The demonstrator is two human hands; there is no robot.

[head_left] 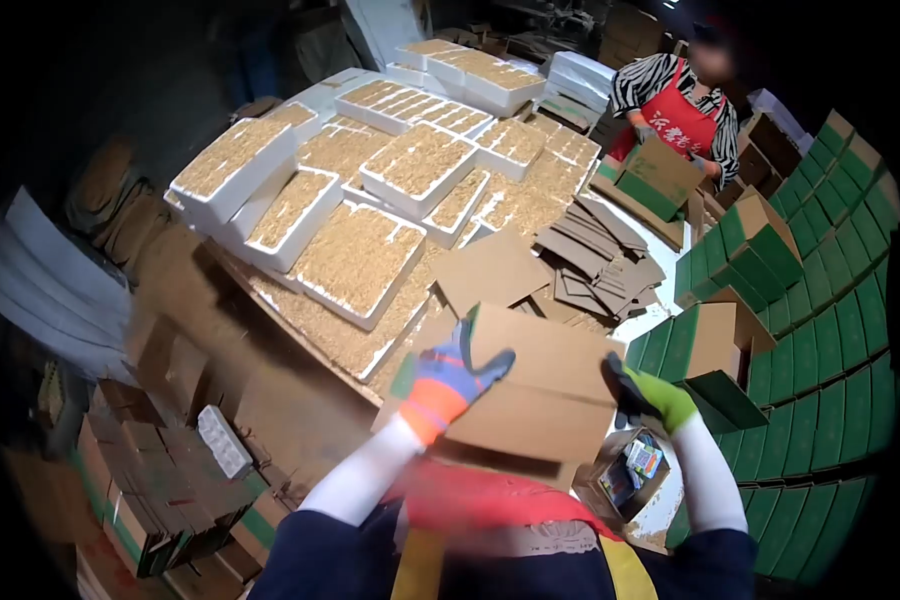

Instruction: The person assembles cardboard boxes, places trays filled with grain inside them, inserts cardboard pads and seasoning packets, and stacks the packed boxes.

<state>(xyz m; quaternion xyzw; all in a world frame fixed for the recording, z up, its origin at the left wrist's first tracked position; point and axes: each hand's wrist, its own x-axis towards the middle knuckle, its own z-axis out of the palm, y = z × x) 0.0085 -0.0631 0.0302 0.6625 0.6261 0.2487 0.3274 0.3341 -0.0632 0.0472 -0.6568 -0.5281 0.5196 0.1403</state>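
A brown cardboard box (pixel 550 385) is in front of my chest, held between both hands, with a gap along its edge nearest me. My left hand (pixel 455 375), in a purple-blue glove with an orange cuff, presses on the box's left side with the thumb lying over the top. Gripping the right end is my right hand (pixel 652 392), in a green glove with dark fingers. Just beyond the box are a flat cardboard sheet (pixel 492 270) and a loose pile of cardboard strips (pixel 595 250). What the box contains is hidden.
White foam trays (pixel 360 260) filled with tan crumbly material are stacked on the table. Green-and-brown boxes (pixel 820 340) form a wall at right. A small open carton (pixel 625 470) holds packets. Across the table, a person in a red apron (pixel 680 115) handles another box (pixel 660 178).
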